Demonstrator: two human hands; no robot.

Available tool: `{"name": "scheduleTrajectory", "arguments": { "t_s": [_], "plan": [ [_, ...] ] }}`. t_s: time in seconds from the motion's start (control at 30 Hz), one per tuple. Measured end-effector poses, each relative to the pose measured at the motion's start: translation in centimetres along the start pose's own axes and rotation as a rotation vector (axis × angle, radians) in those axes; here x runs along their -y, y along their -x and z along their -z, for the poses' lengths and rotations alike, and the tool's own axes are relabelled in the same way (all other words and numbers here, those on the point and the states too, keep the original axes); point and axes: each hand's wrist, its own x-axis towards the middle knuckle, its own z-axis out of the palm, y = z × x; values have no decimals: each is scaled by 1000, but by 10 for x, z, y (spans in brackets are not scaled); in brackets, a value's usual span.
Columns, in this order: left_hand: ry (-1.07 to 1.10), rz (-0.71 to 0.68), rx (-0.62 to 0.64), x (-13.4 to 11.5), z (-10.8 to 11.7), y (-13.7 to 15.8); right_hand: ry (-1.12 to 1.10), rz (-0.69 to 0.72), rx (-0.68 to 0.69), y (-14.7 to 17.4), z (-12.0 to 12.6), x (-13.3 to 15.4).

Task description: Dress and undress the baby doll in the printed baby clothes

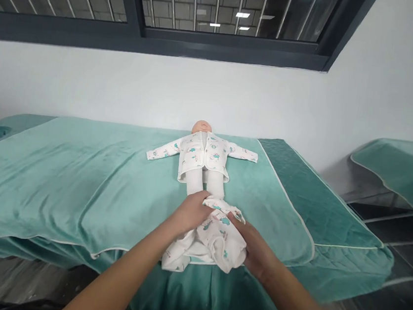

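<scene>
A baby doll lies on its back on the green bed, head toward the wall. It wears a white printed jacket with its sleeves spread out, and its pale legs point toward me. Printed baby trousers are bunched at the doll's feet, over the bed's front edge. My left hand is closed on the left part of the waistband, close to one foot. On the other side my right hand grips the cloth with the thumb on top. The doll's feet are hidden by the trousers and my left hand.
A smooth green blanket covers most of the bed, with a quilted darker cover showing at the right. The white wall and a dark-framed window stand behind. Another green-covered bed is at the far right.
</scene>
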Motion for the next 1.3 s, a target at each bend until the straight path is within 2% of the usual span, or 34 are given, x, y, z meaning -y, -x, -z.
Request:
{"name": "scheduleTrajectory", "arguments": {
  "t_s": [0.07,0.17,0.27,0.43,0.6,0.73,0.8,0.87,0.97,1.1,1.3],
  "plan": [
    [-216,-50,-18,-1,-2,1,84,42,-67,-7,4,-6],
    [-461,-77,-25,-4,-6,5,380,214,-143,-21,12,-10],
    [-512,-33,13,-8,-9,9,658,354,-159,-28,16,-13],
    [-304,28,13,-12,-5,8,721,429,-166,-29,13,-10],
    [-55,18,8,-23,4,3,631,528,-235,-42,15,2],
    [269,75,141,-27,13,-8,524,649,-297,-64,19,11],
    [467,118,230,-22,18,-17,514,672,-320,-76,19,15],
    [596,129,254,-16,24,-29,534,677,-336,-86,19,21],
    [593,77,124,-9,29,-47,575,680,-351,-101,19,29],
    [420,-32,-87,-10,29,-69,628,708,-347,-119,19,41],
    [250,-250,-250,-13,34,-92,773,764,-386,-142,22,60]
  ]
}}
